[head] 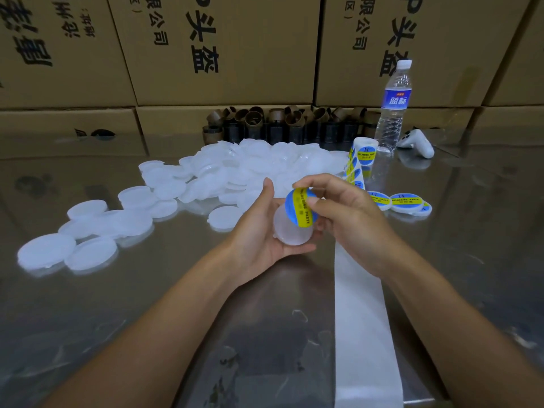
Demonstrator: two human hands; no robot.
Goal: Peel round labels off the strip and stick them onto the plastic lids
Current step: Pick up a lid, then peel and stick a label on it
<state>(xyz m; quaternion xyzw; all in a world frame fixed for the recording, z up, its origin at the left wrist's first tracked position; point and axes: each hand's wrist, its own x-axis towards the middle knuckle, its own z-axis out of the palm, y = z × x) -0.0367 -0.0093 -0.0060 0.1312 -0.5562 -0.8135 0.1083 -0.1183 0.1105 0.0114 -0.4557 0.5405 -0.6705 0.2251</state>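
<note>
Left hand (pixel 259 231): cups a bare lid (pixel 290 235) from beneath, fingers curled round it, above the table (pixel 147 304).
Right hand (pixel 347 219): pinches a round label (pixel 300 212) by its edge, tilted over the lid.
Strip (pixel 365 319): flat on the table under the right wrist.
Unlabelled lids (pixel 229 172): heaped behind and left.
Labelled lids (pixel 407 203): right of the hands.

Dim, bluish light; soft glare on steel table (pixel 117 319); wide-angle bending at edges; slight overall softness.

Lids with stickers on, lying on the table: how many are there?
3, in a row on the table right of the right hand: nearest lid, middle lid, farthest lid. The hand may hide more.
</note>
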